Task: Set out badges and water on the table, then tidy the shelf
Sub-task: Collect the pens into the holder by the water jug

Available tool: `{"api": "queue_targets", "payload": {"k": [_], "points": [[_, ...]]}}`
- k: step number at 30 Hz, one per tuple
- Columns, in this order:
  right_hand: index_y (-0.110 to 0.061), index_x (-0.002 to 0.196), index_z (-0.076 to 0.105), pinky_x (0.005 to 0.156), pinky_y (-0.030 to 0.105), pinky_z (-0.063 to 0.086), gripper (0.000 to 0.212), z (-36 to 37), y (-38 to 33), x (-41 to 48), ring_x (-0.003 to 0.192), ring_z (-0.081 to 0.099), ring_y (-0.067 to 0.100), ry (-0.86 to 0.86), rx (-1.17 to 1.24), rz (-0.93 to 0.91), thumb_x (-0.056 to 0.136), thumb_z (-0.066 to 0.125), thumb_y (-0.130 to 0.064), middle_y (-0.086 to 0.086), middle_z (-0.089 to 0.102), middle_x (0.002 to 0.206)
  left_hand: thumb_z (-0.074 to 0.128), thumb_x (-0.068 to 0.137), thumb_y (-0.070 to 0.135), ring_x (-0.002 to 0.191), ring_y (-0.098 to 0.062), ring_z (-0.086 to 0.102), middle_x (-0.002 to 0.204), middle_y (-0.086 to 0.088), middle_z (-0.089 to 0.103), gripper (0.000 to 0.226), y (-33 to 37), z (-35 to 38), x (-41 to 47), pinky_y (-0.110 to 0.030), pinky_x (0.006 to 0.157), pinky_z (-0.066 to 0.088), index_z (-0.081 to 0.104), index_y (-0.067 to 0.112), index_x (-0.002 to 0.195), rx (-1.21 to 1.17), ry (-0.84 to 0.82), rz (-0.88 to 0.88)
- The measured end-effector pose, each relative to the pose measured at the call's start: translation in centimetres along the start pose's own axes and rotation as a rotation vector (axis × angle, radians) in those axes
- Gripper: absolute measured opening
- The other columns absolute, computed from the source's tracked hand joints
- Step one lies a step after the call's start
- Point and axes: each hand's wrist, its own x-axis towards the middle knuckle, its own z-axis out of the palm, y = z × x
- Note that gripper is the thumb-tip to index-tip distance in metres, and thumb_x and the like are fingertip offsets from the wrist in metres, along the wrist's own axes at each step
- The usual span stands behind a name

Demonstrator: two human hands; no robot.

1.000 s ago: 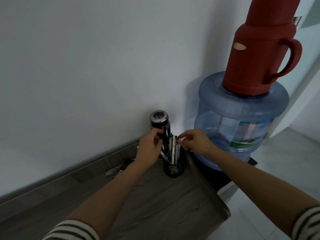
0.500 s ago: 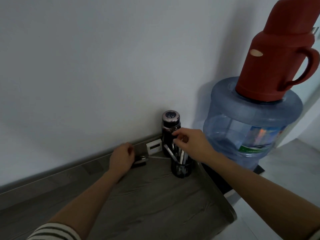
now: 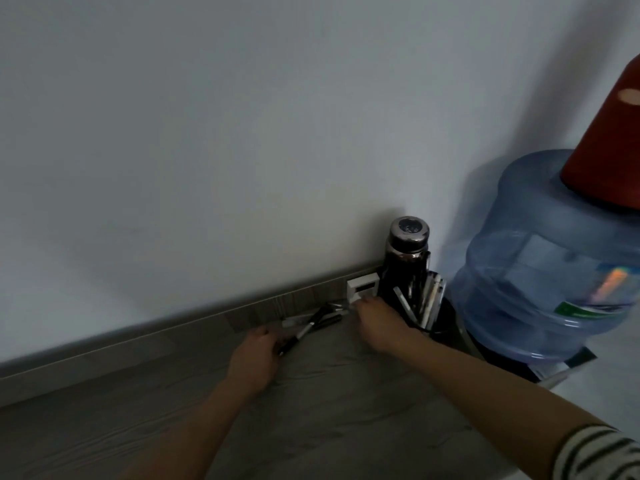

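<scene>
Head view: on the grey wood-grain shelf, a few loose black and white pens lie against the raised back edge. Their long axes run from near-left to far-right. The left grip sits at their near ends, fingers curled and touching the closest black pen. Blur hides whether it actually pinches it, so I cannot tell. The right grip is at the far tips, knuckles up, fingertips just below a small white box; what it holds, if anything, is hidden. The black pen cup, already full of upright pens, stands just right of the right grip, in front of a dark metal flask. Judged from this, the pens must travel rightward along their own axis, and the right grip is nearer the cup.
</scene>
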Motion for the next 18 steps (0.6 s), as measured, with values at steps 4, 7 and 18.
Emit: {"api": "queue_targets", "payload": {"k": [4, 7, 18], "points": [[-0.008, 0.126, 0.058, 0.095, 0.038, 0.047, 0.038, 1.3, -0.2, 1.0, 0.123, 0.049, 0.034, 0.035, -0.103, 0.040, 0.090, 0.047, -0.003, 0.018, 0.050, 0.134, 0.061, 0.086, 0.026, 0.095, -0.027, 0.058, 0.099, -0.010, 0.060, 0.016, 0.7, -0.2, 0.2, -0.034, 0.077, 0.045, 0.066, 0.013, 0.094, -0.075, 0.083, 0.090], [-0.012, 0.116, 0.062, 0.083, 0.037, 0.052, 0.028, 1.6, -0.4, 0.8, 0.109, 0.060, 0.032, -0.002, -0.102, 0.072, 0.092, 0.047, -0.008, 0.014, 0.060, 0.122, 0.060, 0.085, 0.023, 0.104, -0.026, 0.056, 0.110, -0.008, 0.060, 0.020, 1.9, 0.5, 0.9, -0.032, 0.085, 0.043, 0.065, 0.014, 0.102, -0.101, 0.022, 0.158], [-0.017, 0.099, 0.062, 0.070, 0.032, 0.042, 0.017, -0.7, -3.3, 1.2, 0.100, 0.060, 0.029, 0.143, 0.053, -0.075, 0.089, 0.054, -0.028, 0.008, 0.060, 0.106, 0.052, 0.084, 0.002, 0.104, -0.038, 0.061, 0.110, -0.022, 0.066, 0.031, -2.5, -0.1, 0.0, -0.037, 0.082, 0.044, 0.057, 0.003, 0.114, -0.274, 0.021, -0.136]]}}
